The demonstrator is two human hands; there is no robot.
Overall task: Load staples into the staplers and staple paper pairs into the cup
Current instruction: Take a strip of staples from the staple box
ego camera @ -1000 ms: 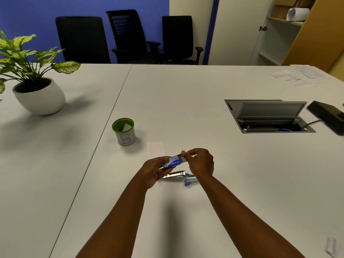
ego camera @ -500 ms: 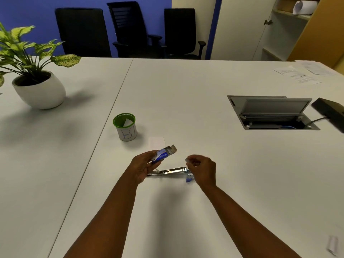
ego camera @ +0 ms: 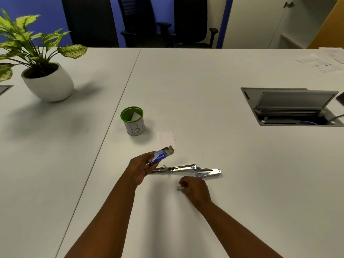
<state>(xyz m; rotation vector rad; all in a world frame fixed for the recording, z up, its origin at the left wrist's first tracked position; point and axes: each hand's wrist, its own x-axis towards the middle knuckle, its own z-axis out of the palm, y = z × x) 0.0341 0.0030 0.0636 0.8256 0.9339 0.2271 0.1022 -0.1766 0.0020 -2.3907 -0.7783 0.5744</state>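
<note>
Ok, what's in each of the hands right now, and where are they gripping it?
Left hand holds the staple box by its closed end; right hand pinches a staple strip at one end.

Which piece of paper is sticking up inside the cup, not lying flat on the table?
The small white slip standing tilted inside the green-rimmed cup marked "B1". The other slip lies flat on the table just right of the cup, outside it.

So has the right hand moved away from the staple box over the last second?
Yes. The right hand left the staple box and now sits nearer the person than the opened stapler, pinching a staple strip.
</note>
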